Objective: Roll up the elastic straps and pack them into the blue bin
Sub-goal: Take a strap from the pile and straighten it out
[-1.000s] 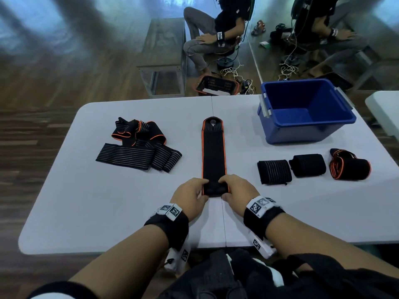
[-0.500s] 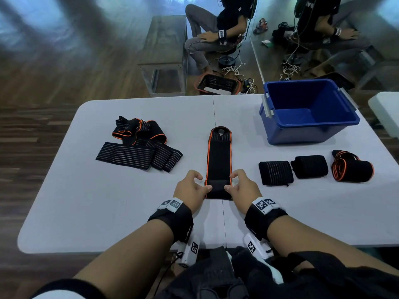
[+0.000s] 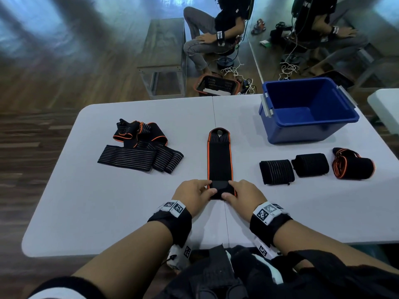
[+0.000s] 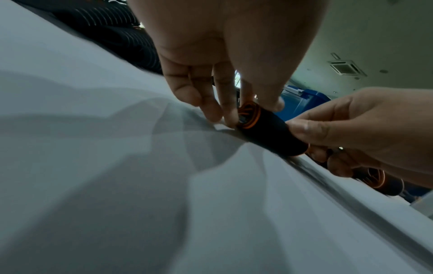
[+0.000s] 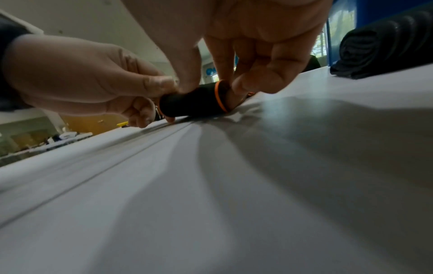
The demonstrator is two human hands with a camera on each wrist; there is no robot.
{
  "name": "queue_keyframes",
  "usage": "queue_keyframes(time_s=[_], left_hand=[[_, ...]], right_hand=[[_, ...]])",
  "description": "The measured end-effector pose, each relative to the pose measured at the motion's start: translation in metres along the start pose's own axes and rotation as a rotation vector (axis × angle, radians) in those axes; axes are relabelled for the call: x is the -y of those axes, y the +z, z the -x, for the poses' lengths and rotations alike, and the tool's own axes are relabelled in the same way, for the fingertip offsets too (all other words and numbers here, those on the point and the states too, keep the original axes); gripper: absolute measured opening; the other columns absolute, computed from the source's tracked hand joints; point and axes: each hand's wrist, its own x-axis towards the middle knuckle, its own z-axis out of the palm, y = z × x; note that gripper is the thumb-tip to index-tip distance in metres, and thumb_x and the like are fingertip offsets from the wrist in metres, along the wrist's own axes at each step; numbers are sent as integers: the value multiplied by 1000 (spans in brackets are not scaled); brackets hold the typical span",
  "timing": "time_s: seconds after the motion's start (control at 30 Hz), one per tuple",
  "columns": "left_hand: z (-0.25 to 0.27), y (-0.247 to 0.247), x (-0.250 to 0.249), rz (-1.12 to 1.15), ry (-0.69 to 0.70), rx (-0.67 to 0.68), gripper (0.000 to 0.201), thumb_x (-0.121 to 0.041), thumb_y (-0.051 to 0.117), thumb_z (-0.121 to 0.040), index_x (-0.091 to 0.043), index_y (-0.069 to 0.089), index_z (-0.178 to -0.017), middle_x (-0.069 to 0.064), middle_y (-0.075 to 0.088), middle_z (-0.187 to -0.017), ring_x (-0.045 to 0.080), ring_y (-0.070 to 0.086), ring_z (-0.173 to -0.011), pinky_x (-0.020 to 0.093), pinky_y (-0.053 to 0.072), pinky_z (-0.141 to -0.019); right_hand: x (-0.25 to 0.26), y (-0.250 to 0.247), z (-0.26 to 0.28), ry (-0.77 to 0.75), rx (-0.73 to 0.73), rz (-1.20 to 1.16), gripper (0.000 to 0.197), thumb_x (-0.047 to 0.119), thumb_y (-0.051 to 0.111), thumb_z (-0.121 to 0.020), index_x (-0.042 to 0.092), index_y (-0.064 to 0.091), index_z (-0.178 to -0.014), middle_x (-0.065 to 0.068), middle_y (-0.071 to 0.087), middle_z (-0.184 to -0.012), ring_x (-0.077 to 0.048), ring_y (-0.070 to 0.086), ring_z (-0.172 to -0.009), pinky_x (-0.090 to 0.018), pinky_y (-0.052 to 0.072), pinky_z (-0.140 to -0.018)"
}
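Note:
A black elastic strap with orange edges (image 3: pixel 219 157) lies flat down the middle of the white table (image 3: pixel 108 212), its near end wound into a small roll (image 4: pixel 269 129) (image 5: pixel 194 103). My left hand (image 3: pixel 194 194) pinches the roll's left end and my right hand (image 3: pixel 241 195) pinches its right end. Both hands show in each wrist view, fingers curled around the roll. The blue bin (image 3: pixel 306 108) stands empty at the far right. Three rolled straps (image 3: pixel 276 171) lie in a row in front of it.
A heap of unrolled straps (image 3: pixel 140 147), striped grey and orange-edged, lies at the left of the table. Beyond the far edge are a bench (image 3: pixel 164 57), a basket on the floor (image 3: pixel 217 85) and a seated person (image 3: pixel 216 33).
The roll at the strap's near end has grown and moved away from me, so the flat part is shorter. Both hands stayed on its two ends.

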Motion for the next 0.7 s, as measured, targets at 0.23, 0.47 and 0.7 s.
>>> queue_keyframes(time_s=[0.23,0.47,0.7], left_hand=[[-4,4,10,-67,30,52,55,-32,69,-89,-36,54,-141,-7,57,-82,13,54,-78,26,45,-75],[-17,5,3,126,-120,64,26,-46,59,-94,-25,73,-96,-9,65,-77,10,60,-74,20,41,-62],[-25,5,-5,48,-264,173,48,-55,57,-94,-13,62,-71,5,53,-65,21,50,-61,29,40,-62]], right_hand=[[-7,-3,-5,29,40,39,51,37,58,-94,27,47,-142,-5,57,-115,-24,58,-107,-35,50,-89],[-5,-16,-15,177,11,-209,27,34,58,-96,14,64,-78,0,57,-66,-19,55,-64,-27,36,-55],[-1,-21,-25,336,96,-143,45,40,59,-95,-2,73,-86,-12,66,-77,-27,59,-73,-29,48,-72]])
